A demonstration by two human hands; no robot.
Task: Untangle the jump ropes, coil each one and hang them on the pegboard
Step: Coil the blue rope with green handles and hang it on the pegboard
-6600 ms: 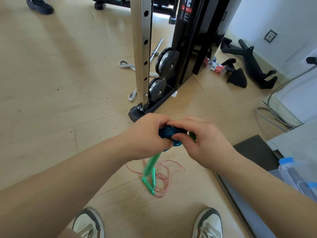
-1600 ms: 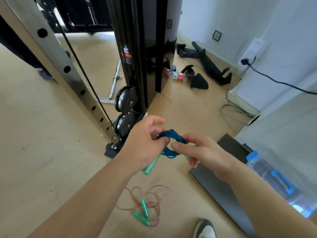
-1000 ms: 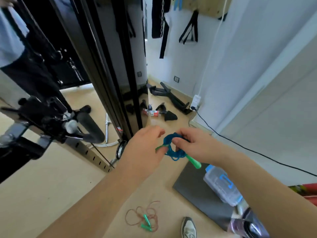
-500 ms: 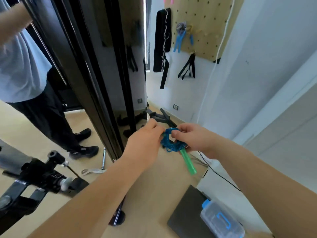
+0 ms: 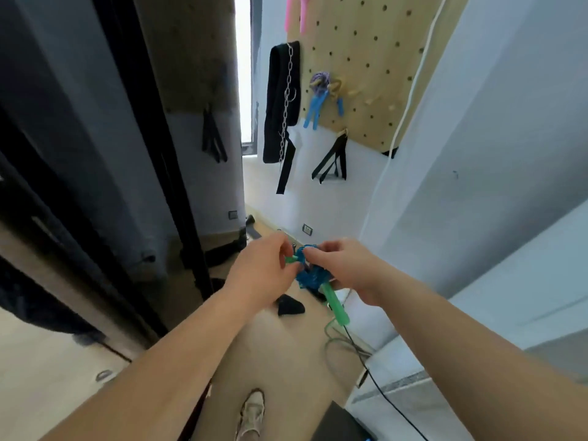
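The tan wooden pegboard looms closer now; my left hand and right hand pinch the coiled blue green-handled jump rope, not yet hung.

At the centre of the frame, the left hand pinches the upper green handle while the right hand grips the coiled blue jump rope. The lower green handle hangs below. In the upper right, the pegboard carries a blue-handled rope.

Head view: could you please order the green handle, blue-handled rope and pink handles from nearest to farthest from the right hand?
1. Green handle, just below the right hand.
2. Blue-handled rope, on the pegboard.
3. Pink handles, pegboard top.
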